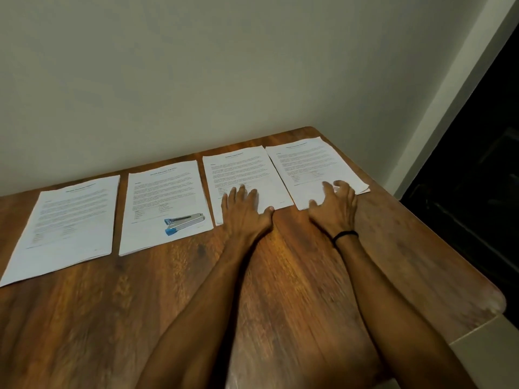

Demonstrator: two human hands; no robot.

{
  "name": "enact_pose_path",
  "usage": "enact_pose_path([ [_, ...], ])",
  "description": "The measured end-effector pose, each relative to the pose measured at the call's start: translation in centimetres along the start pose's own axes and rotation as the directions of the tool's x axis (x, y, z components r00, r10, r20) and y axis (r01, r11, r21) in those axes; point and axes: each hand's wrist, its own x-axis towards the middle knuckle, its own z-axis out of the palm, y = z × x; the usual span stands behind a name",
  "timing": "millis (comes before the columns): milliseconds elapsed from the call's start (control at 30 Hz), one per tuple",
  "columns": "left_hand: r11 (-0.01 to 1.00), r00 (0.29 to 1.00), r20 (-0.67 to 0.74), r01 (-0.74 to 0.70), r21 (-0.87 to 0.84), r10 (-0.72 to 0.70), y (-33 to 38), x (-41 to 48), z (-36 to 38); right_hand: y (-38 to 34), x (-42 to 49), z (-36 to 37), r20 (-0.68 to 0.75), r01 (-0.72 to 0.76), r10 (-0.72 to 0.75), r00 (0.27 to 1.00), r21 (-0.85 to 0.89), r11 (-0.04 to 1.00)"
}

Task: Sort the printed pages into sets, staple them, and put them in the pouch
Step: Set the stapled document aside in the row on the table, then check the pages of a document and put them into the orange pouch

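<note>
Head view is showing the left hand (241, 204) lying flat, grip wide, on the third stack (247, 178), the right hand (334, 200) spreading on the rightmost stack (314, 167), the stapler (184, 223) lying crosswise, nearer the left hand

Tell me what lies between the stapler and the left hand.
In the head view, only white paper and a strip of bare wooden table separate the blue and silver stapler from the left hand.

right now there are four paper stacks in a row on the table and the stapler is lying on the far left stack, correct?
Not quite. The head view shows four paper stacks on the table, but the stapler lies on the second stack from the left, not on the far left stack.
</note>
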Motion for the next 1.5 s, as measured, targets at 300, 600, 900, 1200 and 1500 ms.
enact_pose_path([
  [300,0.960,0.928,-0.363,-0.025,-0.279,-0.081,-2.5,-11.2,-4.6,-2.4,-6.6,-0.7,0.000,-0.056,0.056,0.998,0.039,0.998],
  [600,0.360,0.341,-0.314,0.933,0.000,-0.886,-28.3,-31.0,-17.9,-5.9,-11.6,-0.3,0.005,-0.029,0.028,1.000,0.100,0.995],
  [900,0.421,0.436,-0.008,0.875,0.239,-0.900,-22.7,-35.4,-17.6,-9.8,-15.9,0.0,0.080,0.045,-0.057,0.995,0.145,0.988],
  [1200,0.702,0.723,0.121,0.596,0.390,-0.680,-2.1,-36.7,-12.0,-12.2,-21.3,-1.2,0.125,0.173,-0.215,0.969,0.282,0.944],
  [1500,0.881,0.891,0.064,0.431,0.195,-0.450,-2.4,-34.6,-11.9,-16.3,-24.5,-1.3,0.413,0.057,-0.376,0.830,0.607,0.793],
])
